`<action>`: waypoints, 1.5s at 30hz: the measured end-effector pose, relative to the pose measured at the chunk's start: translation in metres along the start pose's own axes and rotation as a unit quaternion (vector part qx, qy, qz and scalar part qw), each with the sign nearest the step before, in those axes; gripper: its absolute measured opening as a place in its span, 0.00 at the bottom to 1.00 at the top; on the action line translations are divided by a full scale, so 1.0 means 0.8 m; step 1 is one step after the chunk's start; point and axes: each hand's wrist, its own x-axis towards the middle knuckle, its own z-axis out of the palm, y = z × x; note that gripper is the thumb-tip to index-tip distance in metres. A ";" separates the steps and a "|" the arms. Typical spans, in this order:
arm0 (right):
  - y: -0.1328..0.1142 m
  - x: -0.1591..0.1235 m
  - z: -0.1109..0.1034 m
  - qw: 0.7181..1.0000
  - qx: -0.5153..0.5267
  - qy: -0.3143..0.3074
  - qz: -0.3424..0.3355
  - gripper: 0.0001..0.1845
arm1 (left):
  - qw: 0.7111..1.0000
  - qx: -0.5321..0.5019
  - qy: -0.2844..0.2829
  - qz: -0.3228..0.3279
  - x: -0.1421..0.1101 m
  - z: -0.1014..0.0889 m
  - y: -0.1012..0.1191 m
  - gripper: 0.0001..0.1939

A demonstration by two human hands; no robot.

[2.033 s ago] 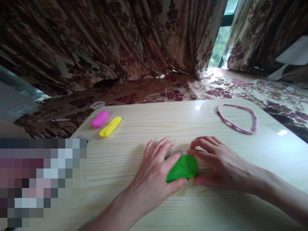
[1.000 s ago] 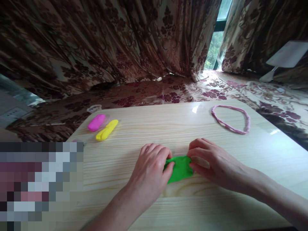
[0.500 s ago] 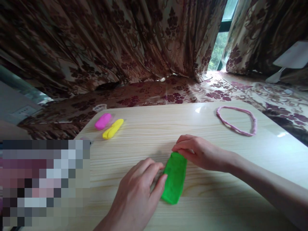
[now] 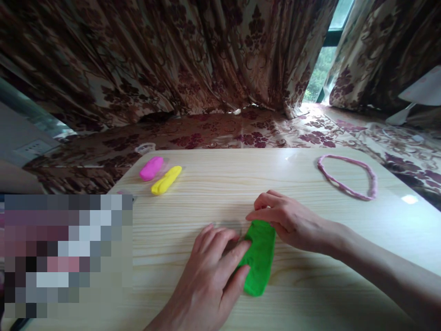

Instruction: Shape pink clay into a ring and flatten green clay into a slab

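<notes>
A flat, elongated slab of green modelling clay [image 4: 261, 263] lies on the pale wood-grain table [image 4: 196, 207] in front of me. My left hand [image 4: 212, 272] rests against its left side, fingers apart, with the index fingertip on the upper surface and the thumb on the lower left edge. At the far end, my right hand [image 4: 284, 215] has its fingers bent around the top edge and the upper right corner. Some of the right fingertips are hidden behind the hand.
A pink clay lump [image 4: 151, 168] and a folded yellow clay piece [image 4: 166, 180] lie at the far left. Toward the far right is a twisted pinkish loop [image 4: 373, 184]. A pixelated patch [image 4: 69, 257] covers the left foreground. Patterned curtains [image 4: 206, 55] hang beyond the table.
The left index finger has moved onto the slab's surface from its edge. My right index finger now stretches across the top edge. The whole view has shifted slightly.
</notes>
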 end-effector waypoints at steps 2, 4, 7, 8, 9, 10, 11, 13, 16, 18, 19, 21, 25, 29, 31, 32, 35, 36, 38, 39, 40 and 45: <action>0.001 -0.002 0.001 1.000 0.001 -0.001 0.002 0.15 | 1.000 0.001 0.005 -0.001 0.000 0.002 0.000 0.17; 0.002 -0.003 0.001 1.000 0.003 0.001 0.009 0.15 | 1.000 -0.002 0.010 -0.004 -0.001 0.002 0.000 0.17; 0.002 -0.003 0.000 1.000 0.006 -0.001 0.012 0.18 | 1.000 -0.007 0.008 -0.010 -0.001 0.002 0.002 0.16; 0.002 -0.004 -0.001 1.000 0.007 -0.005 0.009 0.19 | 1.000 -0.008 0.007 -0.010 -0.001 0.002 0.002 0.17; 0.002 -0.004 -0.003 1.000 0.009 -0.011 0.004 0.21 | 1.000 -0.008 0.008 -0.011 -0.001 0.001 0.003 0.17; 0.002 -0.005 -0.005 1.000 0.012 -0.019 -0.001 0.22 | 1.000 -0.007 0.009 -0.012 -0.001 0.001 0.003 0.17; 0.002 -0.006 -0.008 0.999 0.016 -0.028 -0.006 0.24 | 1.000 -0.006 0.009 -0.012 -0.001 0.001 0.003 0.17; 0.002 -0.008 -0.016 0.998 0.021 -0.051 -0.014 0.27 | 1.000 -0.003 0.007 -0.010 -0.001 0.001 0.003 0.16; 0.002 -0.008 -0.029 0.996 0.001 -0.092 -0.021 0.33 | 1.000 0.000 -0.007 -0.007 -0.001 0.000 0.003 0.17; 0.002 -0.006 -0.035 0.993 -0.022 -0.114 -0.032 0.33 | 1.000 0.001 -0.015 -0.006 -0.001 -0.001 0.003 0.17; 0.002 -0.003 -0.037 0.991 -0.033 -0.123 -0.041 0.32 | 1.000 0.000 -0.017 -0.005 -0.001 -0.001 0.003 0.17; 0.001 0.001 -0.039 0.988 -0.050 -0.134 -0.056 0.29 | 1.000 0.001 -0.020 -0.003 -0.001 -0.002 0.002 0.17; 0.000 0.008 -0.039 0.987 -0.060 -0.131 -0.071 0.23 | 1.000 -0.001 -0.026 -0.006 0.000 -0.002 0.002 0.18; 0.002 0.002 -0.040 0.989 -0.065 -0.125 -0.051 0.26 | 0.999 -0.003 -0.047 0.003 -0.001 -0.006 0.001 0.19; 0.003 -0.006 -0.042 0.992 -0.075 -0.104 -0.012 0.29 | 0.998 -0.006 -0.057 0.018 -0.003 -0.011 0.000 0.25; 0.003 -0.010 -0.042 0.993 -0.076 -0.092 0.012 0.28 | 0.998 -0.007 -0.059 0.023 -0.004 -0.013 -0.001 0.28; -0.001 -0.021 -0.038 0.993 -0.058 -0.071 0.077 0.16 | 0.999 -0.014 -0.043 0.022 -0.007 -0.017 -0.001 0.29; -0.003 -0.022 -0.036 0.993 -0.049 -0.068 0.086 0.12 | 0.999 -0.019 -0.032 0.021 -0.008 -0.016 0.000 0.26; -0.005 -0.021 -0.031 0.993 -0.033 -0.064 0.090 0.09 | 0.999 -0.027 -0.006 0.021 -0.009 -0.010 0.005 0.20; -0.005 -0.019 -0.029 0.994 -0.028 -0.059 0.088 0.08 | 0.999 -0.028 0.012 0.018 -0.009 -0.006 0.009 0.17; -0.005 -0.016 -0.028 0.994 -0.025 -0.054 0.087 0.07 | 0.999 -0.028 0.030 0.014 -0.011 -0.002 0.013 0.15; 0.001 -0.008 -0.027 0.996 -0.016 -0.044 0.082 0.09 | 0.995 -0.047 0.092 -0.014 -0.020 0.009 0.028 0.12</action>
